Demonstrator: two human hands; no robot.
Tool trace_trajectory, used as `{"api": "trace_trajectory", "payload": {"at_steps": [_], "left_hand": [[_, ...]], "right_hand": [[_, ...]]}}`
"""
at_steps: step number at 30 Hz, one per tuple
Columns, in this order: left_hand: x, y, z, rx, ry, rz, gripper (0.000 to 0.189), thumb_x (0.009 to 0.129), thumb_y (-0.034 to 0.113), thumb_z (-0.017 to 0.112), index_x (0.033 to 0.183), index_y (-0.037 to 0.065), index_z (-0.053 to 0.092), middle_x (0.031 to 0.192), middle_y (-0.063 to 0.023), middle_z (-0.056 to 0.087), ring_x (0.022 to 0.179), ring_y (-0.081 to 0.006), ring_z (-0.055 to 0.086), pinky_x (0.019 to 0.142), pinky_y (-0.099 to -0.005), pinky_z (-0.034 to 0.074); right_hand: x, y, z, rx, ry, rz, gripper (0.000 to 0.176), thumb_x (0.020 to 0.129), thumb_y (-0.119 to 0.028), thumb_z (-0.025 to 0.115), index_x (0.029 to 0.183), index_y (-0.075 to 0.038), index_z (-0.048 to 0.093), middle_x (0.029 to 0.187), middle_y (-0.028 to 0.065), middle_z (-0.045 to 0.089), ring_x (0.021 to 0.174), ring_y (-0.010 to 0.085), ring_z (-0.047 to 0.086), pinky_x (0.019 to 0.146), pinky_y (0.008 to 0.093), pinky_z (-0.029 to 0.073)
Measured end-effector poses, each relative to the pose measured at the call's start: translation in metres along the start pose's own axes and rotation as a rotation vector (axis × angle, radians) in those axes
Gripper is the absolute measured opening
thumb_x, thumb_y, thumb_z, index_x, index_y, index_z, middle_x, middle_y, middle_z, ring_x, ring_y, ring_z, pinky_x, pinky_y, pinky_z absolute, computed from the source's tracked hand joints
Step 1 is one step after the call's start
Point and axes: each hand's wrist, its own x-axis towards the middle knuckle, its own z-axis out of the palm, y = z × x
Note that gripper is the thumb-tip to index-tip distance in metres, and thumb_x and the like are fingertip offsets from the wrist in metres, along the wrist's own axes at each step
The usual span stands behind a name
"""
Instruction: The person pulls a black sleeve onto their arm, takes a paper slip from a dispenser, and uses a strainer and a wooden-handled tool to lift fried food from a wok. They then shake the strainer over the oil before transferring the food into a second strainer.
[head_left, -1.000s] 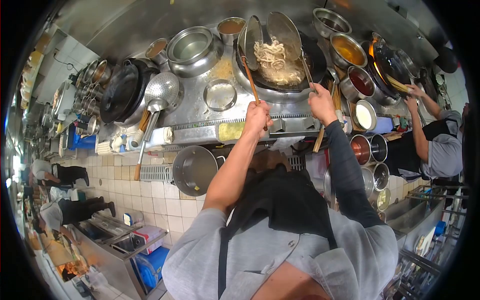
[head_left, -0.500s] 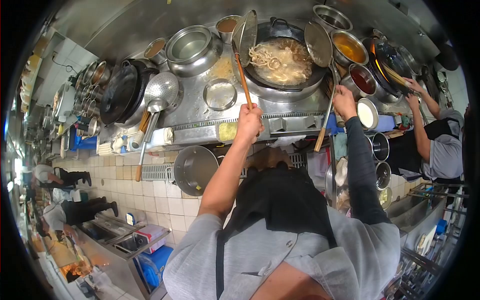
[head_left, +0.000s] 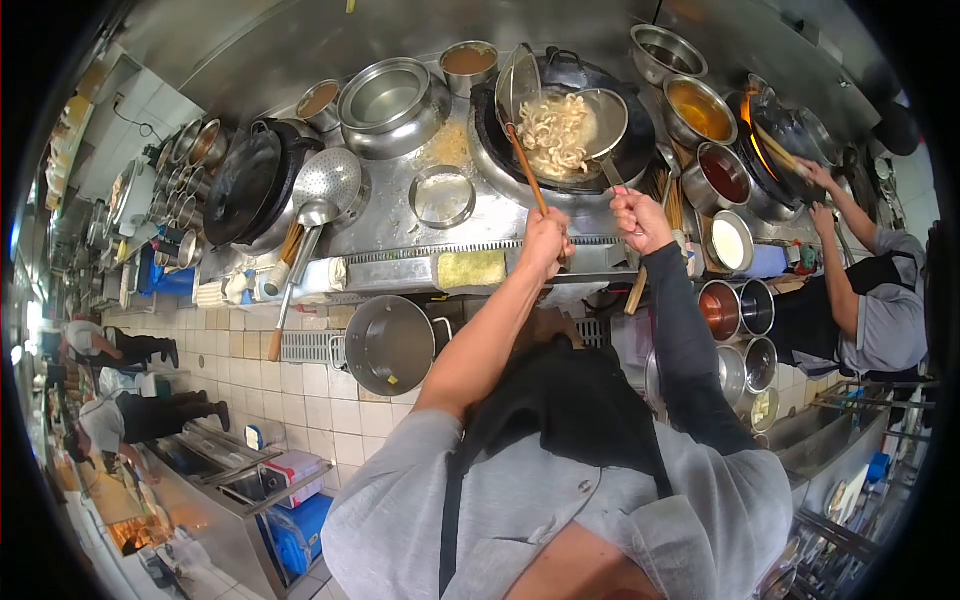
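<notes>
My left hand point(head_left: 546, 243) is wrapped round the wooden handle of a wire-mesh strainer point(head_left: 518, 82), which stands tilted at the left side of the wok point(head_left: 640, 130). In my right hand point(head_left: 643, 219) is the handle of a second strainer point(head_left: 607, 112), its round mesh over the right part of the wok. Pale strips of food point(head_left: 556, 138) lie between the two strainers, in bubbling oil. Both hands are in front of the wok, close to each other.
Left of the wok stand a metal ring point(head_left: 442, 196), a large steel pot point(head_left: 388, 98) and a perforated ladle point(head_left: 326, 183). Bowls of orange liquid point(head_left: 699, 110) and red sauce point(head_left: 716, 177) stand on the right. Farther right, another person point(head_left: 862, 290) works at a flaming wok. A deep pot point(head_left: 388, 345) sits below the counter.
My right hand has moved left and its strainer has swung from the wok's right edge over the food. My left hand and its strainer have shifted slightly right and down.
</notes>
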Motion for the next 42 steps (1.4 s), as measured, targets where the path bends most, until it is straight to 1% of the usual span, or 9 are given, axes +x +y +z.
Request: {"api": "trace_trajectory", "payload": {"at_steps": [5, 8, 17, 20, 26, 32, 35, 38, 42], "left_hand": [[0.014, 0.023, 0.001, -0.173, -0.093, -0.031, 0.016, 0.09, 0.002, 0.056, 0.099, 0.009, 0.045, 0.069, 0.0008, 0.041, 0.05, -0.008, 0.037, 0.043, -0.0259, 0.033], [0.017, 0.032, -0.004, -0.142, -0.152, -0.011, 0.017, 0.089, 0.002, 0.056, 0.101, 0.009, 0.046, 0.066, 0.0019, 0.039, 0.049, -0.0074, 0.036, 0.042, -0.0259, 0.032], [-0.001, 0.061, -0.024, 0.031, -0.068, 0.041, 0.021, 0.091, 0.005, 0.057, 0.109, 0.007, 0.046, 0.069, 0.0024, 0.041, 0.049, -0.0069, 0.038, 0.042, -0.0253, 0.033], [-0.014, 0.066, -0.033, 0.095, -0.035, 0.052, 0.022, 0.09, 0.005, 0.057, 0.109, 0.008, 0.046, 0.067, 0.0035, 0.04, 0.049, -0.0067, 0.037, 0.042, -0.0253, 0.033], [-0.037, 0.068, -0.046, 0.101, -0.031, 0.026, 0.027, 0.087, 0.003, 0.058, 0.109, 0.009, 0.044, 0.068, 0.0029, 0.041, 0.049, -0.0068, 0.036, 0.042, -0.0258, 0.03], [-0.056, 0.051, -0.037, 0.064, -0.024, -0.041, 0.03, 0.086, 0.003, 0.057, 0.113, 0.01, 0.045, 0.067, 0.0026, 0.04, 0.048, -0.0072, 0.035, 0.042, -0.0256, 0.028], [-0.042, 0.03, -0.036, 0.112, -0.024, -0.051, 0.032, 0.085, 0.002, 0.055, 0.114, 0.01, 0.044, 0.067, 0.0023, 0.04, 0.048, -0.0073, 0.035, 0.042, -0.0257, 0.028], [-0.01, 0.01, -0.039, 0.21, 0.017, -0.025, 0.033, 0.084, 0.003, 0.055, 0.114, 0.01, 0.044, 0.067, 0.0026, 0.04, 0.048, -0.0076, 0.034, 0.042, -0.0264, 0.028], [0.017, 0.019, -0.032, 0.283, 0.026, 0.004, 0.033, 0.084, 0.003, 0.056, 0.113, 0.01, 0.044, 0.068, 0.0028, 0.04, 0.048, -0.0074, 0.032, 0.042, -0.0268, 0.027]], "right_hand": [[-0.023, -0.023, -0.005, -0.134, 0.034, -0.069, 0.022, 0.093, 0.003, 0.043, 0.112, -0.006, 0.047, 0.071, 0.0032, 0.051, 0.042, 0.0056, 0.032, 0.034, 0.0216, 0.024], [-0.041, -0.034, 0.004, -0.272, 0.094, -0.12, 0.025, 0.091, 0.003, 0.046, 0.113, -0.008, 0.047, 0.07, 0.0026, 0.051, 0.041, 0.0061, 0.031, 0.033, 0.0229, 0.024], [-0.059, -0.041, 0.007, -0.447, 0.194, -0.204, 0.025, 0.092, -0.001, 0.05, 0.116, -0.009, 0.048, 0.069, 0.0021, 0.051, 0.04, 0.0058, 0.034, 0.034, 0.0238, 0.027], [-0.064, -0.042, 0.008, -0.485, 0.21, -0.202, 0.03, 0.093, -0.002, 0.05, 0.122, -0.007, 0.048, 0.069, 0.0021, 0.051, 0.04, 0.0061, 0.034, 0.034, 0.0242, 0.028], [-0.066, -0.035, 0.008, -0.716, 0.31, -0.248, 0.051, 0.093, -0.005, 0.049, 0.143, 0.0, 0.044, 0.069, 0.003, 0.053, 0.041, 0.008, 0.039, 0.034, 0.0255, 0.031], [-0.066, -0.024, 0.01, -0.85, 0.342, -0.34, 0.05, 0.092, -0.006, 0.05, 0.142, 0.001, 0.048, 0.07, 0.0041, 0.055, 0.041, 0.0097, 0.041, 0.035, 0.0273, 0.031], [-0.067, -0.022, 0.011, -0.816, 0.372, -0.329, 0.05, 0.092, -0.005, 0.05, 0.142, 0.002, 0.047, 0.07, 0.004, 0.055, 0.042, 0.0098, 0.042, 0.035, 0.0269, 0.031], [-0.069, -0.027, 0.005, -0.686, 0.312, -0.301, 0.046, 0.097, -0.006, 0.049, 0.142, -0.004, 0.045, 0.069, 0.0014, 0.053, 0.041, 0.0053, 0.037, 0.033, 0.0226, 0.028], [-0.084, -0.037, 0.004, -0.516, 0.266, -0.258, 0.044, 0.096, -0.005, 0.05, 0.14, -0.003, 0.045, 0.071, 0.002, 0.053, 0.041, 0.0051, 0.036, 0.033, 0.0227, 0.028]]}}
